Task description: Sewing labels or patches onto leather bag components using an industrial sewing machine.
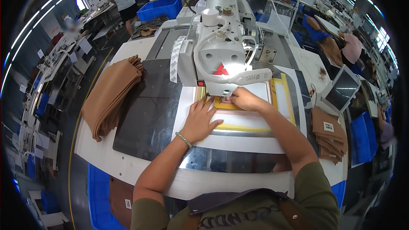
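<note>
A large white industrial sewing machine (217, 47) stands in front of me over a white board with a yellow-edged template frame (238, 127). My left hand (200, 119) lies with its fingers spread on the template's left part, just below the machine head. My right hand (243, 100) reaches under the head from the right, fingers curled near the needle area. What those fingertips hold, if anything, is hidden. A dark metal plate (140, 115) extends to the left under the board.
Stacked brown pieces lie left (110, 98) and right (328, 130). A tilted screen (341, 87) stands right, beside a blue bin (362, 136). Another blue bin (159, 9) is behind. A person (121, 0) stands at the back left; another (351, 47) is at the right.
</note>
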Demonstrator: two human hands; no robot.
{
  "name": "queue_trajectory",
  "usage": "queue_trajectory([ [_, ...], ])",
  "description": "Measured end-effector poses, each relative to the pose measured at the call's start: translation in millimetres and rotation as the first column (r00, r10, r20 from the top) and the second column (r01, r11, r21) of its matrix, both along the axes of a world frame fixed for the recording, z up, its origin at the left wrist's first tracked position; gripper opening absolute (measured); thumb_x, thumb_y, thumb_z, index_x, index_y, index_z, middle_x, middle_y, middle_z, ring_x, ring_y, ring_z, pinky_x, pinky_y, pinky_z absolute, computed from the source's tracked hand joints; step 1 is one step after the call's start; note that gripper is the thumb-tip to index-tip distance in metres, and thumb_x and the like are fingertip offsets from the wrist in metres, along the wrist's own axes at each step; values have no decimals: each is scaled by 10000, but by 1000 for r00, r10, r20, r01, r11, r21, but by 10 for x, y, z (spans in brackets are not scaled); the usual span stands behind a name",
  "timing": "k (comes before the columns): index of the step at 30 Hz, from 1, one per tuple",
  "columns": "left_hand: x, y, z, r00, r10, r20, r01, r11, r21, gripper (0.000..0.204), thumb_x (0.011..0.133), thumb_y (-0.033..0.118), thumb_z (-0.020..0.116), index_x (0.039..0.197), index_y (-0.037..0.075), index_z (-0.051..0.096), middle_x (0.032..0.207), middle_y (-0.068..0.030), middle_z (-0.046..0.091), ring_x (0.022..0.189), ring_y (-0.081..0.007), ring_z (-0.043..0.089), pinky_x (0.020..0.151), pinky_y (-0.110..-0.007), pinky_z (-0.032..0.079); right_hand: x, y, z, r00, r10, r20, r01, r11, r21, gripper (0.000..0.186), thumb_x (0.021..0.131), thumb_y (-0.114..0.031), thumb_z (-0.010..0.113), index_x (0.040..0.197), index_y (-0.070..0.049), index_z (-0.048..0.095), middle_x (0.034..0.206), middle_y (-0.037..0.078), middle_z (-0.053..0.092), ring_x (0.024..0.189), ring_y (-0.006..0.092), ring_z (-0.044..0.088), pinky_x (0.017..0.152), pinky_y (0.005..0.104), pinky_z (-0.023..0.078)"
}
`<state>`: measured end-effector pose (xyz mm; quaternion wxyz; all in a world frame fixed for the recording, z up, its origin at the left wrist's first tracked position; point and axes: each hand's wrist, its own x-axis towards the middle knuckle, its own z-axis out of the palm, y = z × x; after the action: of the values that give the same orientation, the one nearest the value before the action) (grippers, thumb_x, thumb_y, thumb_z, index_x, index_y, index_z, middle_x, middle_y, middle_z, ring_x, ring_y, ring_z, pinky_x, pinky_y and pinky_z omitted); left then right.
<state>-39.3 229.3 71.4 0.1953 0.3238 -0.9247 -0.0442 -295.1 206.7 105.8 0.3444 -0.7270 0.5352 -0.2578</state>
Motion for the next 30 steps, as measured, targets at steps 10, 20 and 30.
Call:
queue_trajectory([
  [10,2,-17,13,1000,-23,-20,23,1000,2,640,1054,497,601,1454,-3,615,1657,-251,434,1547,-432,357,1267,-535,259,-805,597,172,727,-160,-667,-60,954,-295,55,861,5,625,881,-39,650,879,183,711,933,388,665,839,480,515],
  [20,1758,-969,687,898,440,23,-416,864,-285,394,968,211,714,1304,7,696,1312,-176,721,1208,-382,664,1029,-476,539,-1175,770,101,900,-374,-224,82,651,-754,149,857,61,545,938,15,662,1052,177,690,1080,378,628,981,457,517],
  [30,2963,-1352,488,751,660,29,-604,703,-376,316,981,148,699,1272,26,713,1209,-162,696,1106,-385,682,957,-481,568,-1229,770,28,917,-378,-129,158,641,-751,137,891,90,583,920,10,689,1150,154,714,1175,368,638,1049,455,508],
])
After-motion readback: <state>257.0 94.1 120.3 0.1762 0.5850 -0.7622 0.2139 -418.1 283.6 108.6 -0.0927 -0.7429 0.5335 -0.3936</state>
